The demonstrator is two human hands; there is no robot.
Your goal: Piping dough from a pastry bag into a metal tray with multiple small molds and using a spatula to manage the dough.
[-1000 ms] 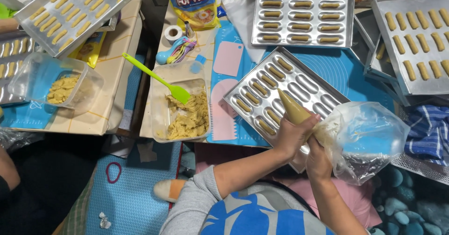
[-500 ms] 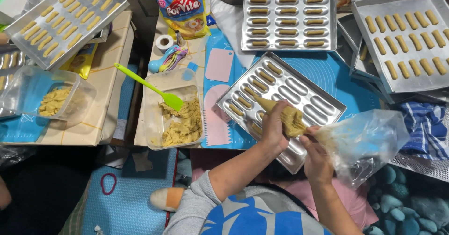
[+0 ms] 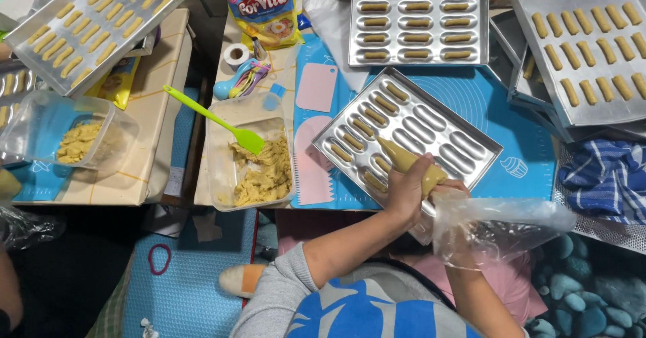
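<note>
Piping bag point(image 3: 410, 164) has swung lower-left across the mould tray point(image 3: 471, 136), left hand point(image 3: 407, 190) clamped round it to squeeze, right hand point(image 3: 452, 193) probably gripping its twisted tail.

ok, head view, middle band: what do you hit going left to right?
Clear tub of dough scraps → green spatula → clear container of dough → pink scraper → mould tray being filled, with left hand gripping the piping bag → blue striped cloth.
</note>
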